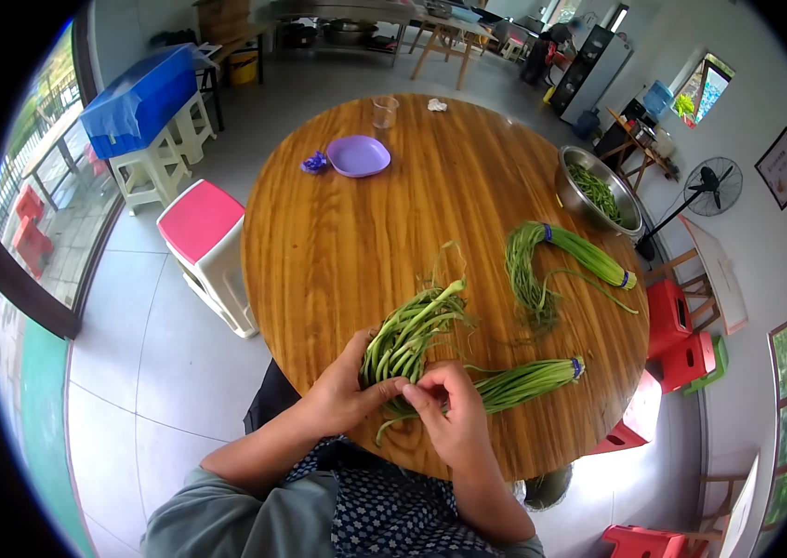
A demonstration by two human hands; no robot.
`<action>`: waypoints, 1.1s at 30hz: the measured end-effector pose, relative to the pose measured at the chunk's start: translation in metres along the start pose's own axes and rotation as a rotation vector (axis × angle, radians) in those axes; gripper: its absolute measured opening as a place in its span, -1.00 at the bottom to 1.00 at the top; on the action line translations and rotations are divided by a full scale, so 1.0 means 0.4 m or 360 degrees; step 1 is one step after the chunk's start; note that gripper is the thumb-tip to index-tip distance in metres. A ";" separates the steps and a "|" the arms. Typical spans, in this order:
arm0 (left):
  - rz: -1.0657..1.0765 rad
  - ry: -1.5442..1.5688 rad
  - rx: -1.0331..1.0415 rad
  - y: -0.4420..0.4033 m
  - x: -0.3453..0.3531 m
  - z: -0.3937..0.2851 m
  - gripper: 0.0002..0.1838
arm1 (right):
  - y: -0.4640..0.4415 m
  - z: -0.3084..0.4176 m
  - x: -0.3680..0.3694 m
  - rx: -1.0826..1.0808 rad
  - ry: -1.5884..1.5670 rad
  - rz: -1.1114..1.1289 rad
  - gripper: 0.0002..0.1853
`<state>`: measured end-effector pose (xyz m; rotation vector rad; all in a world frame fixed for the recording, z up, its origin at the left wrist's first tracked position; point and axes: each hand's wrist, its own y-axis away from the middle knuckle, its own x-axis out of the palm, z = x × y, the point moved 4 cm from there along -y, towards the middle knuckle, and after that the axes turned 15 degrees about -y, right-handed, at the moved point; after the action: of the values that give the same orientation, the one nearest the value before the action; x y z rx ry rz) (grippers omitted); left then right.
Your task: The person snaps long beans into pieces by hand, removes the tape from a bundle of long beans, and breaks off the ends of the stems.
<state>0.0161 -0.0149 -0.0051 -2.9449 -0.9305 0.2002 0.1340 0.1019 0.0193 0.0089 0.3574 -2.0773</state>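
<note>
Near the front edge of the round wooden table [319,242], my left hand [345,389] is wrapped round the curled end of a bundle of long green stems [412,325]. My right hand [449,409] is pinched at the bundle's lower side, its fingertips touching my left thumb; what lies between them is too small to name. The straight part of the stems [528,383] runs right to a blue band. A second bundle [588,253], with two blue bands, lies bent on the table further right.
A steel bowl [630,216] of green pieces sits at the right rim. A purple plate [359,156], a crumpled purple thing [314,163], a clear cup [385,112] and white tissue [437,105] are at the far side. A pink-topped stool [201,221] stands left.
</note>
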 end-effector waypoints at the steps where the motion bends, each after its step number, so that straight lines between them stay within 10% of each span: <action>1: -0.0018 -0.0046 -0.0012 0.000 -0.001 0.000 -0.33 | 0.002 -0.021 -0.002 0.0046 -0.0194 -0.0017 -0.82; 20: 0.0000 0.0138 -0.0081 -0.024 0.008 0.017 -0.26 | 0.029 -0.049 -0.051 0.0274 -0.0841 0.0008 -0.87; 28: 0.0006 -0.0239 0.0034 -0.027 0.014 0.003 -0.15 | -0.011 -0.038 -0.249 -0.0724 0.1251 -0.0576 -0.91; 33: -0.0037 -0.0053 0.0042 -0.028 0.010 0.034 -0.23 | 0.006 -0.012 -0.491 -0.0206 0.0256 -0.1205 -0.87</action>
<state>0.0111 -0.0034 -0.0180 -2.9136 -0.9579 0.2596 0.2357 0.2680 0.0441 -0.0435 0.6692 -2.8036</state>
